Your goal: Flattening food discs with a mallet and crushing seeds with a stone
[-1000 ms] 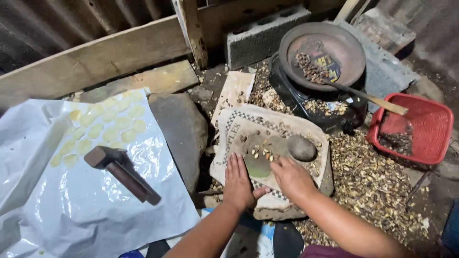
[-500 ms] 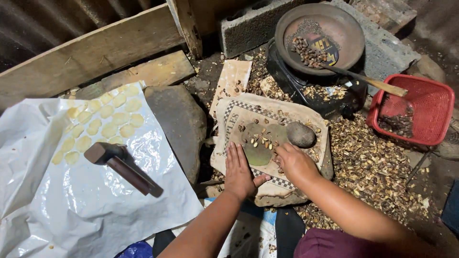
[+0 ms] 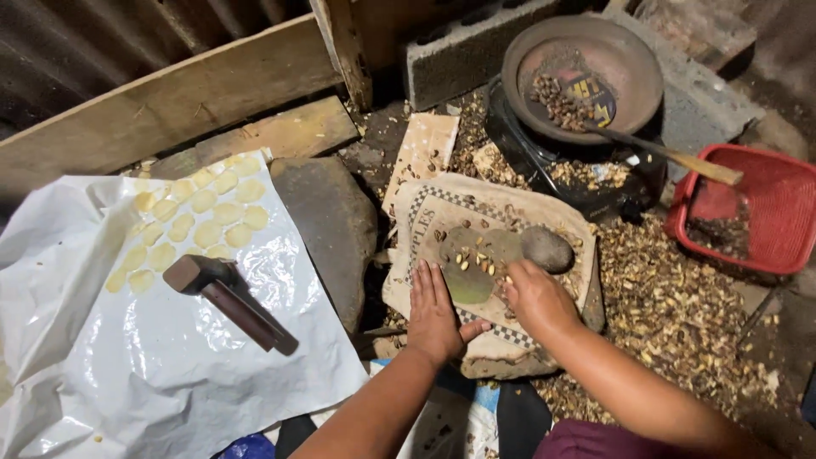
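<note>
My left hand point(image 3: 436, 313) lies flat, fingers together, on a patterned cloth point(image 3: 442, 212) spread over a flat stone. A dark worn patch point(image 3: 470, 280) on the cloth carries a few small pale seeds point(image 3: 469, 258). My right hand point(image 3: 535, 297) rests at the right edge of that patch with its fingers curled down over the seeds; what it pinches is hidden. A smooth grey round stone point(image 3: 546, 248) sits just above my right hand, untouched.
A dark pan point(image 3: 629, 76) with roasted seeds and a wooden-handled spoon point(image 3: 680, 157) stands at the back. A red basket point(image 3: 769, 217) is on the right, seed husks point(image 3: 680, 314) litter the ground. On the left, a white plastic sheet point(image 3: 153, 374) holds flattened yellow discs point(image 3: 195, 221) and a mallet point(image 3: 229, 299).
The view has shifted downward slightly. Both hands stay on the cloth; my right hand has moved a little toward the seeds on the dark patch.
</note>
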